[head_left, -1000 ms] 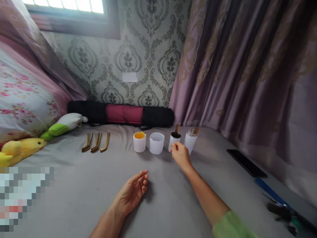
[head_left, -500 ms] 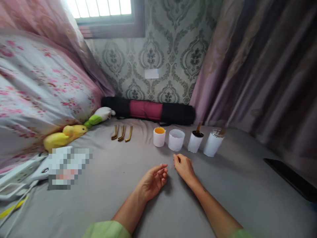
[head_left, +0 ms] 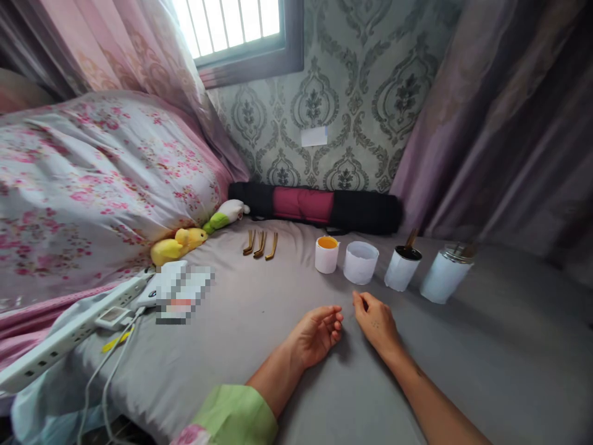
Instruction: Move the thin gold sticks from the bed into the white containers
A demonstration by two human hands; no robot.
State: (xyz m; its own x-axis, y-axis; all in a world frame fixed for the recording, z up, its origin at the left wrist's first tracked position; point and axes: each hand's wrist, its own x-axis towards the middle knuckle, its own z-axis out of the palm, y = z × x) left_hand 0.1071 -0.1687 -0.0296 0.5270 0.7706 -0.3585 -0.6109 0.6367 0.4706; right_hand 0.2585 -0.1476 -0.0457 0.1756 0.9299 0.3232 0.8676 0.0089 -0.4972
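My left hand [head_left: 320,337] rests on the grey sheet, palm turned up, fingers loosely curled and slightly apart, with nothing in it. Just to its right lies my right hand [head_left: 376,318], back upward, thumb and fingers curled in; no object shows in it. Beyond the hands stands a row of white-wrapped containers: a cup with an orange inside [head_left: 327,258], a wide pale cup [head_left: 360,264], a dark-mouthed can [head_left: 403,270] holding a brown stick, and a tilted-looking jar [head_left: 445,277] with a shiny rim. Farther left lie several bent gold-coloured sticks [head_left: 260,246].
A black and maroon roll-shaped bag [head_left: 303,206] lies along the patterned wall. At left are a yellow plush toy [head_left: 178,247], a green and white plush [head_left: 227,214], a white power strip [head_left: 74,334] with cables, and a partly blurred box [head_left: 188,290]. Curtains hang on both sides.
The view has turned left, so everything sits farther right in the picture and more of the power strip shows. Both hands keep nearly the same pose and place beside the containers.
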